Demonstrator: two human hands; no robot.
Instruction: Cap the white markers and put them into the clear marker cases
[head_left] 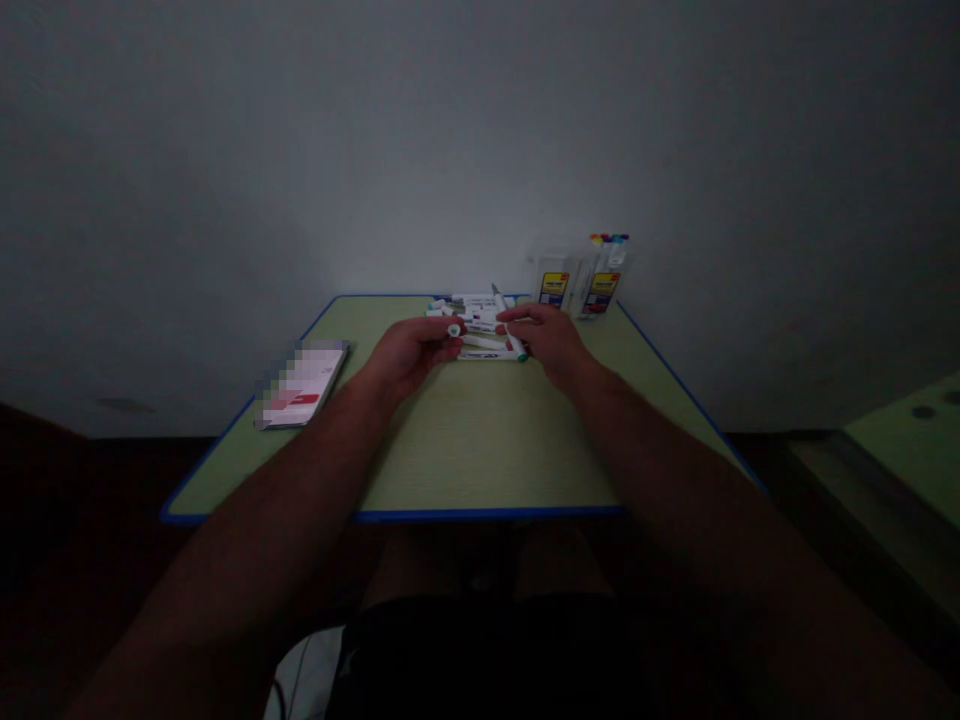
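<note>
My left hand (418,352) is closed around a small white marker cap (454,330), its round end facing me. In my right hand (546,338) an uncapped white marker (511,325) is pinched, tilted, with its grey tip pointing up and away and its green end low toward me. Several more white markers (480,300) lie in a loose pile on the table behind and between my hands. One of them, a white marker (487,355) with dark lettering, lies crosswise nearest to me, partly hidden by my fingers.
Two clear plastic marker cases (553,270) stand at the back right; the right one holds markers with coloured ends (611,240). A phone-like device (304,385) with a lit screen lies at the left. The light green table (480,450) has a blue edge and meets a wall (450,150).
</note>
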